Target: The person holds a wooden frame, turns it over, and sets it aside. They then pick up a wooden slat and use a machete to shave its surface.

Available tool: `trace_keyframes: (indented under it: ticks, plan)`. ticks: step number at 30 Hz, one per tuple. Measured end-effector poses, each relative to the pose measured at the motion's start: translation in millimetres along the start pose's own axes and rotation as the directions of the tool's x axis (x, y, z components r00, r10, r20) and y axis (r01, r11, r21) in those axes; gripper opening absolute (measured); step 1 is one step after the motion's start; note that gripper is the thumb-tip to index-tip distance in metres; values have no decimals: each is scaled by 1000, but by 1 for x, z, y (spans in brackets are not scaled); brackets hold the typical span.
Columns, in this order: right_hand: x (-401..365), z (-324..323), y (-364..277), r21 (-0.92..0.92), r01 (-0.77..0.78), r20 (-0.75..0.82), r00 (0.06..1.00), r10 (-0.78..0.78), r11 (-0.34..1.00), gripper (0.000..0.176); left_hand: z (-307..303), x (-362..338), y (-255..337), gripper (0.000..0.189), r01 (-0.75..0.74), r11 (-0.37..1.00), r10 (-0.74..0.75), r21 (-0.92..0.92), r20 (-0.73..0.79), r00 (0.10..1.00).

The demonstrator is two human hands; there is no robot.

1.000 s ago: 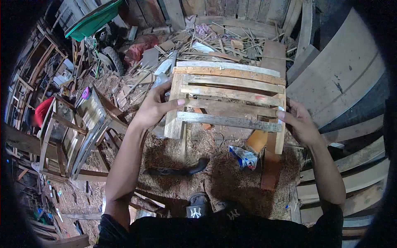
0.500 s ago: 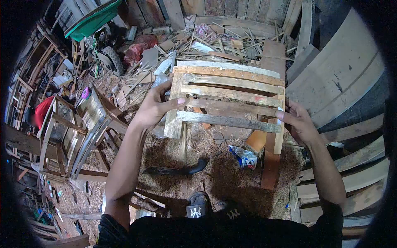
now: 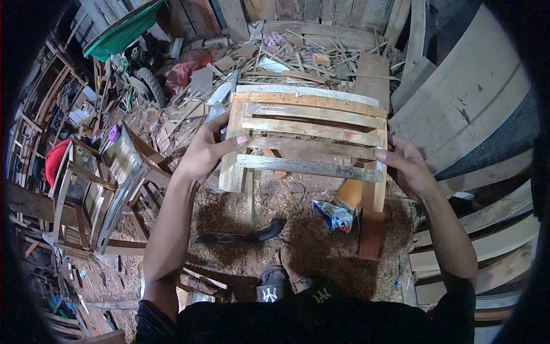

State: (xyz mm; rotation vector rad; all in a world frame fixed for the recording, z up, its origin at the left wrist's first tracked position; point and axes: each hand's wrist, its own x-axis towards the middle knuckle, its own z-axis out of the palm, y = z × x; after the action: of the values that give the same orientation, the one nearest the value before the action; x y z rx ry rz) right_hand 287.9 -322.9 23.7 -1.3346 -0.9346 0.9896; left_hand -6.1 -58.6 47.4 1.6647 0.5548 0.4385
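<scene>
Between my two hands I hold up a small wooden slatted frame (image 3: 309,126), made of several narrow cross slats on two side boards. My left hand (image 3: 209,148) grips its left side board, with the thumb lying on the front near a slat end. On the right edge, my right hand (image 3: 408,167) is closed round the other side piece, its thumb over a slat end. The fingers of both hands are partly hidden behind the frame. Below it, a machete with a dark curved handle (image 3: 268,230) lies on the sawdust floor.
A wooden stand (image 3: 109,183) with a pink tape roll (image 3: 114,133) is at left. Scrap sticks (image 3: 298,69) pile up by the back wall. A crumpled blue-white packet (image 3: 333,215) lies on the floor. Long slatted panels (image 3: 487,252) stand at right, and a green wheelbarrow tray (image 3: 123,34) is far left.
The frame and both hands have shifted slightly left in view, along with most of the surroundings. My grip on the frame looks the same.
</scene>
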Motion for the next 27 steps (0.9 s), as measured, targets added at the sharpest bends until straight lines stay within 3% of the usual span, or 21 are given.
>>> trace_keyframes:
  ticks: [3,16,18,27]
  plan:
    - [-1,3,-3,-10,1,-1,1000,-1,1000,48,-2,2,-4,62,-34,998,34,-53,-5,999]
    - [-2,7,-8,30,-17,-17,1000,18,999,46,2,-1,0,69,-4,1000,4,-6,-4,1000]
    - [-2,2,-6,-1,-75,-7,997,75,997,48,2,-1,0,69,-1,1000,1,6,-18,1000]
    - [-1,2,1,-15,-17,20,1000,18,1000,49,-3,2,-8,63,-25,998,27,-60,27,999]
